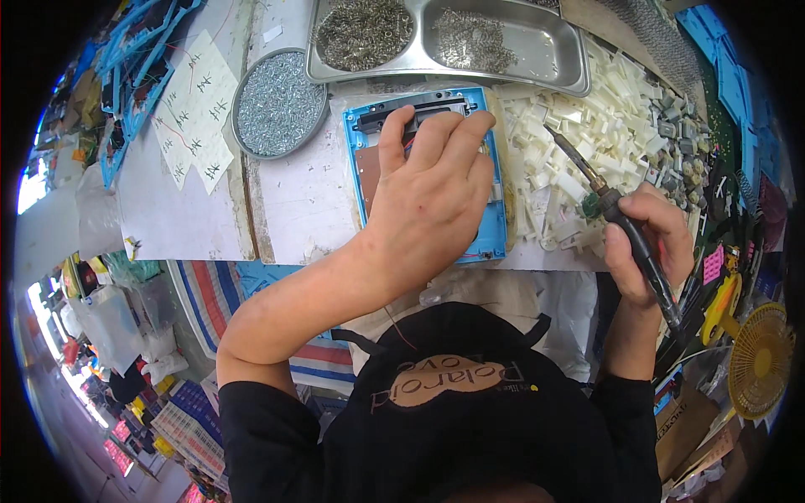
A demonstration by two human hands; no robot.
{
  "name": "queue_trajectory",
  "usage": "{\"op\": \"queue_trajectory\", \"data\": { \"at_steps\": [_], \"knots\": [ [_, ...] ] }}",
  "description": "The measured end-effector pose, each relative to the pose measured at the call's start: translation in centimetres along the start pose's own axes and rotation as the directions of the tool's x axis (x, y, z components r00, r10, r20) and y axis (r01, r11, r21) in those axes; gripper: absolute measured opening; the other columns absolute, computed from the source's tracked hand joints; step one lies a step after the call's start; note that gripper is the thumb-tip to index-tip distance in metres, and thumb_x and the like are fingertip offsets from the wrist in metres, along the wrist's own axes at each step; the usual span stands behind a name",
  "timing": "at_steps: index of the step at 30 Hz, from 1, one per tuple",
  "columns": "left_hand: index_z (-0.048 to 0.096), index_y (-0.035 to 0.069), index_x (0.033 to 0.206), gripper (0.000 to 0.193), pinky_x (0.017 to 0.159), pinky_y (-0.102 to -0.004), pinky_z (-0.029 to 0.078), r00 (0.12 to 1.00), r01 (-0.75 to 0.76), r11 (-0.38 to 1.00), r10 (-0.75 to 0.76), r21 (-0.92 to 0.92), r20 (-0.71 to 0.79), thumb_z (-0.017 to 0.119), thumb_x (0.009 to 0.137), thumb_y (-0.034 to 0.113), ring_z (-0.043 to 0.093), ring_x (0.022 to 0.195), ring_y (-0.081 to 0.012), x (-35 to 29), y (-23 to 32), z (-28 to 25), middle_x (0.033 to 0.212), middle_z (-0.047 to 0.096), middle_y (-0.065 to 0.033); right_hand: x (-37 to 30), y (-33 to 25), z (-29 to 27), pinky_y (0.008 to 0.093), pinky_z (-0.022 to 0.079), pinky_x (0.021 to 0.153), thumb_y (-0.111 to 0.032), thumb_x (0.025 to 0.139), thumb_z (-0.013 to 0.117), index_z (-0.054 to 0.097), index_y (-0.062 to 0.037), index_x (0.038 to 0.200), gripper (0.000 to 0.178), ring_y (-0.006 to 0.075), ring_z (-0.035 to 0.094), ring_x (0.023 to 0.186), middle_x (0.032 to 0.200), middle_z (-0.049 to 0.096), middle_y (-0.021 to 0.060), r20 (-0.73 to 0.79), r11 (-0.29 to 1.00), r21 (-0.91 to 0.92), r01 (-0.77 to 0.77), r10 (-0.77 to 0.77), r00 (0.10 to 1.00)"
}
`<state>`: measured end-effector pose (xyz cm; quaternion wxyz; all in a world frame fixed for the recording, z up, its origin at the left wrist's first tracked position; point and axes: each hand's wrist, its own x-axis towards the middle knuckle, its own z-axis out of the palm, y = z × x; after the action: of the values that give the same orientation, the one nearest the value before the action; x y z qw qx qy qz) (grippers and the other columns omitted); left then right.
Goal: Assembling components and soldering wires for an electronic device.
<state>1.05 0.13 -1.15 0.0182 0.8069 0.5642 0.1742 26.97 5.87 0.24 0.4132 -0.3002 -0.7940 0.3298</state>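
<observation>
My left hand (432,197) lies over a light blue plastic case (495,214) on the white bench, fingers pressing on a black part (394,117) at its far end. A brown circuit board (366,168) shows inside the case beside my thumb. My right hand (650,243) grips the black handle of a soldering iron (608,197), its metal tip pointing up and left over a heap of white plastic parts (579,142), apart from the case.
A round tin of small screws (277,105) and a two-compartment steel tray of metal bits (537,38) stand behind the case. Paper sheets (197,109) lie left. A yellow fan (761,360) sits at the right; blue plastic frames (138,59) are stacked far left.
</observation>
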Motion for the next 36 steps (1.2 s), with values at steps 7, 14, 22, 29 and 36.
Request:
{"op": "queue_trajectory", "data": {
  "at_steps": [7,14,22,29,36],
  "knots": [
    [0.07,0.006,0.093,0.018,0.092,-0.0393,0.046,0.985,0.051,0.948,-0.1,-0.314,-0.143,0.074,0.076,0.001,0.063,0.095,-0.0279,-1.8,-1.3,-1.6,0.11,0.068,-0.0075,-0.2,-0.5,1.0,0.0258,0.047,0.065,0.003,0.078,0.076,0.064,0.0025,0.111,0.035,0.0161,0.061,0.071,0.084,0.064,0.0118,-0.021,0.994,0.108,-0.033,0.035,0.999],
    [0.07,0.0,0.093,0.008,0.061,-0.0258,0.051,0.853,0.44,0.451,-0.482,-0.776,0.202,0.074,0.086,0.002,0.064,0.067,-0.0129,-2.8,-1.5,-1.2,0.08,0.07,-0.0076,2.4,-1.3,8.1,0.031,0.052,0.094,0.012,0.085,0.068,0.053,0.0,0.136,0.054,0.0203,0.068,0.109,0.116,0.066,0.0131,0.185,0.976,0.145,-0.162,0.134,0.973],
    [0.067,0.0,0.09,0.009,0.054,-0.0274,0.043,0.889,0.372,0.457,-0.426,-0.808,0.168,0.074,0.087,0.005,0.05,0.058,-0.01,-2.6,-2.3,-0.7,0.071,0.063,-0.0046,4.0,-0.5,10.6,0.0319,0.054,0.076,0.01,0.078,0.07,0.063,-0.0118,0.128,0.056,0.0254,0.067,0.086,0.099,0.067,0.01,0.097,0.979,0.175,-0.103,0.087,0.991],
    [0.066,0.0,0.094,0.008,0.056,-0.0298,0.044,0.889,0.372,0.465,-0.428,-0.803,0.164,0.07,0.088,0.003,0.053,0.06,-0.0142,-2.7,-1.9,-0.5,0.075,0.062,-0.0074,3.1,-1.1,10.5,0.0318,0.053,0.071,0.009,0.078,0.071,0.064,-0.0108,0.127,0.053,0.0248,0.066,0.082,0.096,0.065,0.0106,0.055,1.0,0.017,0.003,-0.004,0.998],
    [0.064,0.002,0.095,0.013,0.076,-0.0358,0.05,0.991,0.114,0.784,-0.135,-0.61,0.011,0.07,0.084,-0.001,0.06,0.085,-0.026,-3.0,-2.3,-1.0,0.105,0.059,-0.0113,0.5,-2.5,3.7,0.0277,0.044,0.072,0.001,0.08,0.073,0.061,0.0023,0.12,0.042,0.0169,0.056,0.08,0.089,0.061,0.0103,-0.048,0.976,0.168,-0.138,0.148,0.988]
  ]
}}
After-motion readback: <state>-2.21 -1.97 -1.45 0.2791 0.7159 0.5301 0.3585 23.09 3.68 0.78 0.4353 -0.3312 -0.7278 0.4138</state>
